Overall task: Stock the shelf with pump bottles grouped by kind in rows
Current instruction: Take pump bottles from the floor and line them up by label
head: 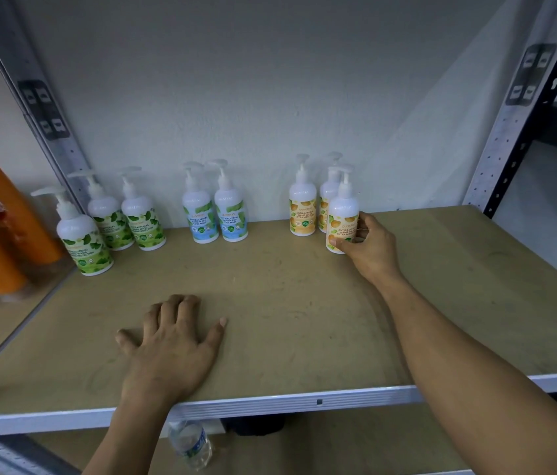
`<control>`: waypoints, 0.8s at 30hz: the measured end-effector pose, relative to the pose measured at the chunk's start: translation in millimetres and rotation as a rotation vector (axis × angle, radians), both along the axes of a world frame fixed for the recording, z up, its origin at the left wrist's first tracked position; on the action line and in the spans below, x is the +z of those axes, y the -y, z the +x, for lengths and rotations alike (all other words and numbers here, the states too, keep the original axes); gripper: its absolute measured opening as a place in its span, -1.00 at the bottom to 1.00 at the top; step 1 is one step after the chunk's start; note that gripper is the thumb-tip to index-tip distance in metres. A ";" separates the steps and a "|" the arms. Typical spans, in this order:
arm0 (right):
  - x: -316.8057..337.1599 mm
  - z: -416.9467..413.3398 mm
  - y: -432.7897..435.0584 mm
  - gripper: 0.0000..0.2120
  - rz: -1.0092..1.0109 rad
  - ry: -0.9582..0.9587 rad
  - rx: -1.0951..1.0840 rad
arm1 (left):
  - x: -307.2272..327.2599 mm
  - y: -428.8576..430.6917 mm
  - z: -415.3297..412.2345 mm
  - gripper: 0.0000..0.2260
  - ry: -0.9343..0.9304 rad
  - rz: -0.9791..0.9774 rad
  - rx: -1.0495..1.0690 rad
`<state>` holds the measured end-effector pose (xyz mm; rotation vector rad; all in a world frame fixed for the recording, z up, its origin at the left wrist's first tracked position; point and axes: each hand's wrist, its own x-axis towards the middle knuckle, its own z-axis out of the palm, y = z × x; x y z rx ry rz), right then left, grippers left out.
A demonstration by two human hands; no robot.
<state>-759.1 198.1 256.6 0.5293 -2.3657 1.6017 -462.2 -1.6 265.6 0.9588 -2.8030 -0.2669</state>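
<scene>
Nearest, the left hand [171, 347] lies flat and empty on the shelf [304, 303]. Farther in, the right hand [371, 246] has its grip curled round an upright orange-label pump bottle [342, 214] (third of its kind). Shoved back carelessly, it could topple the two orange-label bottles [302, 210] just behind, by the wall.

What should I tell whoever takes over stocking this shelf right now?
Left hand: flat on the tan shelf board, holding nothing.
Right hand: grips the third white orange-label pump bottle, upright in front of two orange-label bottles by the wall.
Done: three white green-label pump bottles at far left, two white blue-label pump bottles in the middle, kinds kept apart.
Left: let go and line up the front bottles. Blue has only two. No spare stock in view.
</scene>
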 end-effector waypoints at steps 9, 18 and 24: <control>0.0 0.7 -0.7 -0.45 0.011 -0.007 0.010 | -0.7 0.4 0.7 -0.44 0.000 -0.007 -0.001; -1.0 4.3 -1.3 -0.40 0.048 0.024 0.002 | -1.1 2.1 0.0 -0.45 0.011 0.004 -0.008; -0.8 46.8 -12.0 -0.46 0.506 0.000 -0.156 | 1.2 1.0 2.9 -0.45 0.006 0.021 -0.015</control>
